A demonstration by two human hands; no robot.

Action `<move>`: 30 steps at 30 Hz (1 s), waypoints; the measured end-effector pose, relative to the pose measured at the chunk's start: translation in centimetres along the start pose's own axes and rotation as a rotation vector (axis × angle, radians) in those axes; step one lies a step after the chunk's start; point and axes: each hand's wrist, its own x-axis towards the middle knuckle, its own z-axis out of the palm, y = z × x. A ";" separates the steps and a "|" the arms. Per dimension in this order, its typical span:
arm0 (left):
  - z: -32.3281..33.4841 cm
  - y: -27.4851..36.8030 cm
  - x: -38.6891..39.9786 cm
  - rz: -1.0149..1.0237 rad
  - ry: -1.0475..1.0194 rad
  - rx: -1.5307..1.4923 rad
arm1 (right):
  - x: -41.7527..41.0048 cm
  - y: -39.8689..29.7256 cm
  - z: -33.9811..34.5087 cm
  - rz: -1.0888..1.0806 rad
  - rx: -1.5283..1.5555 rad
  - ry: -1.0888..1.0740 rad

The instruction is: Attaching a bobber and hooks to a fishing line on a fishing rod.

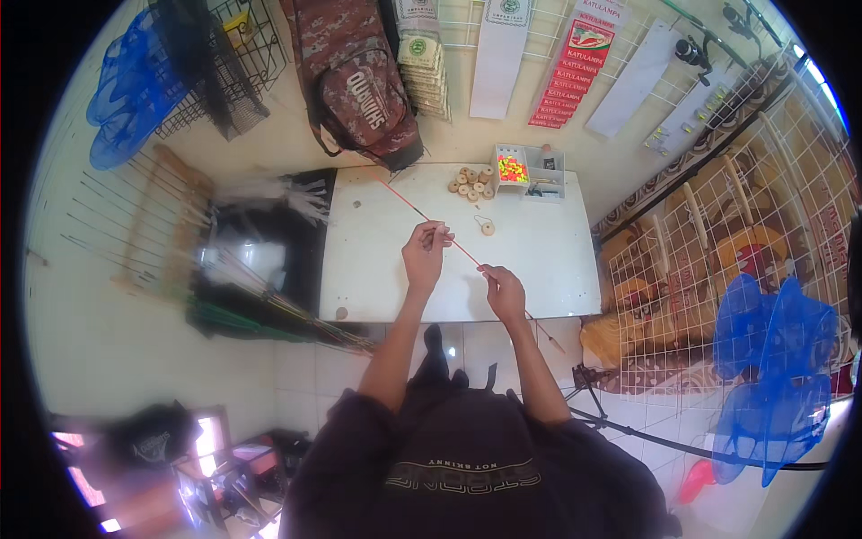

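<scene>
A thin red rod runs aslant over the white table, from the upper left down to the right. Near its middle my left hand pinches it between thumb and fingers. My right hand grips it lower down, above the table's right half. Past my right hand the rod goes on over the table's front edge, and a slim pointed tip shows over the floor tiles. Beyond my hands lies a wooden spool with a loop of thin line beside it.
Several wooden spools are grouped at the back, beside a divided plastic tray holding bright small beads. A camouflage rod bag hangs behind. Thin rods jut in at the left; a wire grid rack stands right.
</scene>
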 end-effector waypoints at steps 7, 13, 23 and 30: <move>-0.3 1.1 -0.1 0.075 -0.018 0.045 | -0.4 -0.8 1.2 -0.039 0.070 0.050; -0.3 2.6 -1.0 0.111 -0.033 0.096 | -0.6 -2.3 1.0 -0.045 0.140 0.027; 0.7 5.3 -6.2 0.181 -0.062 0.183 | -3.5 -4.7 0.1 0.001 0.243 0.052; 1.0 6.8 -8.7 0.219 -0.089 0.236 | -5.5 -5.8 -0.9 0.068 0.339 0.004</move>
